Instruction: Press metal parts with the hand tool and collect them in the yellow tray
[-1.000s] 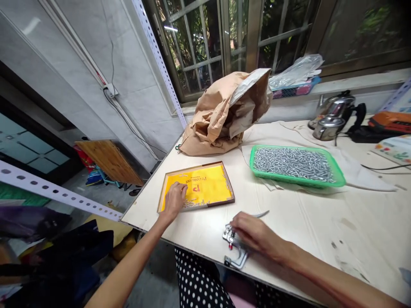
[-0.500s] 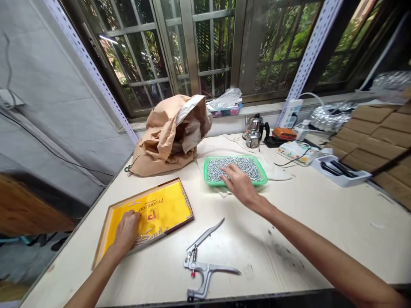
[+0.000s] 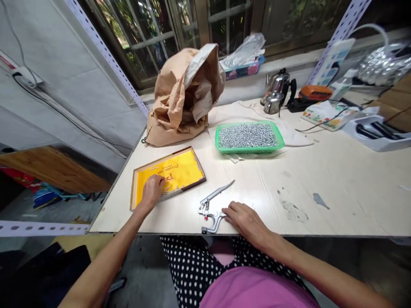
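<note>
My left hand (image 3: pixel 153 189) is over a shallow tray (image 3: pixel 200 164) lined with yellow printed material, its fingers drawn together. Whatever they pinch is too small or hidden to make out. Small metal pins (image 3: pixel 175 188) lie along the tray's near edge. At the front of the table, my right hand (image 3: pixel 247 220) covers the lower handle of the silver hand-press pliers (image 3: pixel 215 219), fingers closed over it. The pliers lie flat with their handles spread apart. Behind them stands a green basket (image 3: pixel 250 149) filled with small silver metal pieces (image 3: pixel 247 134).
A crumpled brown paper bag (image 3: pixel 180 102) stands at the back left. Toward the back right are a metal kettle (image 3: pixel 278 87), an orange battery tool (image 3: pixel 314 93), a floral box (image 3: pixel 327 114) and a white tray (image 3: pixel 374 139). The table's front edge (image 3: pixel 289 235) runs before my lap.
My right hand has moved from above the green basket down to the pliers' lower handle. My left hand stays at the yellow tray. The view has tilted downward.
</note>
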The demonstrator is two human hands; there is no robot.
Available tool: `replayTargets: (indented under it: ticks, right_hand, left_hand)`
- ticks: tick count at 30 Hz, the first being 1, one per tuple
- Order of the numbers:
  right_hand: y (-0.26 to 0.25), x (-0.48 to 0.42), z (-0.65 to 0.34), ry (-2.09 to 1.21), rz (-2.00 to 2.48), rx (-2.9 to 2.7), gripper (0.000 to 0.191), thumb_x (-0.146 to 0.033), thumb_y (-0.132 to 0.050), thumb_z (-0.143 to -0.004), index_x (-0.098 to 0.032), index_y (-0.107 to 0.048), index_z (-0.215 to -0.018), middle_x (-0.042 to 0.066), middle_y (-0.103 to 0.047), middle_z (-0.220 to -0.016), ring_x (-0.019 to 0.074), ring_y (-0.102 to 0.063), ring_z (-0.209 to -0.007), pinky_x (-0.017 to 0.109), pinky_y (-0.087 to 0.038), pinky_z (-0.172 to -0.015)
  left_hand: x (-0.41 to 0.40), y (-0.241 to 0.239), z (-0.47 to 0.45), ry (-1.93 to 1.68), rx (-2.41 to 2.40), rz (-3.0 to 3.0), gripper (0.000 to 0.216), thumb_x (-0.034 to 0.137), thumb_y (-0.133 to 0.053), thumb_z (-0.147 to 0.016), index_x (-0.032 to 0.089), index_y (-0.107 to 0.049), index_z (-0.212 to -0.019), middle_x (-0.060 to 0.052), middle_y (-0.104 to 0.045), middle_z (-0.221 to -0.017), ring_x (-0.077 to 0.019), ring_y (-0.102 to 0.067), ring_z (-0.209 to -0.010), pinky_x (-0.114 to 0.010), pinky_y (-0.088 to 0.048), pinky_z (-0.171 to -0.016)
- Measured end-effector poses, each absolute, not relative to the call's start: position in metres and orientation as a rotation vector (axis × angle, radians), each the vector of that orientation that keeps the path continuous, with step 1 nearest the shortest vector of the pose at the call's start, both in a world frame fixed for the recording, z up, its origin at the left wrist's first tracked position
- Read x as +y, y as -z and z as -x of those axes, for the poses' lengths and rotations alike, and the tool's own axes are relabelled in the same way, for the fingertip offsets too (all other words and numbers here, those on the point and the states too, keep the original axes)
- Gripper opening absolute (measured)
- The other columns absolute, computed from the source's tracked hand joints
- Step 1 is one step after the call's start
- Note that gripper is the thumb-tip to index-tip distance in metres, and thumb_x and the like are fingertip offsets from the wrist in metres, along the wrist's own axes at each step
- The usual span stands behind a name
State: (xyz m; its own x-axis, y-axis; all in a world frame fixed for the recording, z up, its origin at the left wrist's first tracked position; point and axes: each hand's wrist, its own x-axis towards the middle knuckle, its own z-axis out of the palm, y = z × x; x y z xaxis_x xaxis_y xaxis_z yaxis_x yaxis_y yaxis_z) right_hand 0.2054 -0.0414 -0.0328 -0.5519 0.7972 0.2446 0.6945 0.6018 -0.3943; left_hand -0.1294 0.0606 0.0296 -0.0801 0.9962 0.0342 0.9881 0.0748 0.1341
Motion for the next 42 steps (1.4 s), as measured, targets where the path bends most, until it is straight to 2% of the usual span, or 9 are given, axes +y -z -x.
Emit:
replayTargets:
  ticks: [2,4,7,11,21,29,36,42]
  right_hand:
    - [0.038,-0.039,-0.205,-0.307,1.215,-2.440,0.008,-0.018,-0.055,-0.092,-0.018,-0.062,-0.088,0.004,-0.060,-0.086,0.0184,-0.055,-0.078,0.030,-0.040,-0.067]
    - [0.040,-0.038,-0.204,-0.259,1.231,-2.454,0.012,-0.018,-0.054,-0.093,-0.018,-0.060,-0.083,0.004,-0.060,-0.083,0.0180,-0.054,-0.076,0.030,-0.038,-0.065]
    - [0.039,-0.037,-0.204,-0.216,1.226,-2.486,0.014,-0.018,-0.053,-0.093,-0.017,-0.059,-0.081,0.004,-0.059,-0.082,0.0173,-0.052,-0.073,0.030,-0.036,-0.064]
    - [0.038,-0.037,-0.205,-0.210,1.196,-2.488,0.013,-0.019,-0.053,-0.094,-0.017,-0.058,-0.082,0.004,-0.059,-0.083,0.0169,-0.050,-0.073,0.030,-0.034,-0.063]
    - [0.039,-0.039,-0.206,-0.259,1.212,-2.438,0.017,-0.016,-0.046,-0.095,-0.017,-0.058,-0.083,0.005,-0.059,-0.086,0.0172,-0.048,-0.074,0.031,-0.031,-0.064]
    - [0.043,-0.025,-0.205,-0.123,1.148,-2.508,0.019,-0.013,-0.042,-0.096,-0.018,-0.057,-0.086,0.004,-0.058,-0.083,0.0181,-0.047,-0.074,0.034,-0.027,-0.065]
    - [0.043,-0.010,-0.200,-0.122,1.149,-2.552,0.014,-0.011,-0.046,-0.094,-0.018,-0.056,-0.087,0.004,-0.060,-0.087,0.0180,-0.047,-0.078,0.033,-0.025,-0.066]
    - [0.045,-0.015,-0.199,-0.108,1.172,-2.537,0.013,-0.010,-0.049,-0.093,-0.018,-0.056,-0.086,0.004,-0.060,-0.087,0.0190,-0.048,-0.079,0.034,-0.028,-0.067]
  left_hand:
    - [0.040,-0.031,0.102,-0.416,2.060,-1.952,0.026,0.034,-0.054,-0.083,0.016,-0.072,-0.089,-0.008,-0.071,-0.095,-0.0220,-0.064,-0.087,-0.030,-0.046,-0.080]
    - [0.013,-0.029,0.074,-0.543,1.835,-1.733,0.030,0.041,-0.058,-0.078,0.017,-0.073,-0.087,-0.007,-0.072,-0.087,-0.0183,-0.062,-0.070,-0.028,-0.047,-0.069]
    - [-0.025,-0.018,0.042,-0.554,1.683,-1.484,0.033,0.047,-0.064,-0.071,0.016,-0.072,-0.079,-0.005,-0.070,-0.073,-0.0146,-0.055,-0.056,-0.025,-0.042,-0.056]
    - [-0.046,-0.004,0.023,-0.502,1.684,-1.236,0.041,0.054,-0.072,-0.062,0.014,-0.070,-0.069,-0.001,-0.063,-0.056,-0.0110,-0.048,-0.049,-0.022,-0.034,-0.049]
    - [-0.043,-0.007,0.013,-0.413,1.733,-1.096,0.048,0.060,-0.076,-0.051,0.014,-0.065,-0.060,0.003,-0.054,-0.050,-0.0081,-0.040,-0.048,-0.021,-0.027,-0.048]
    - [-0.035,-0.004,0.016,-0.294,1.763,-1.184,0.045,0.058,-0.073,-0.057,0.014,-0.065,-0.060,0.005,-0.047,-0.044,-0.0074,-0.035,-0.045,-0.021,-0.024,-0.046]
    - [-0.029,-0.003,0.022,-0.196,1.690,-1.207,0.055,0.067,-0.068,-0.057,0.012,-0.065,-0.066,0.007,-0.042,-0.044,-0.0065,-0.030,-0.043,-0.022,-0.020,-0.045]
    - [-0.027,-0.006,0.021,-0.084,1.638,-1.208,0.058,0.070,-0.067,-0.056,0.013,-0.063,-0.064,0.008,-0.037,-0.043,-0.0064,-0.025,-0.044,-0.023,-0.016,-0.046]
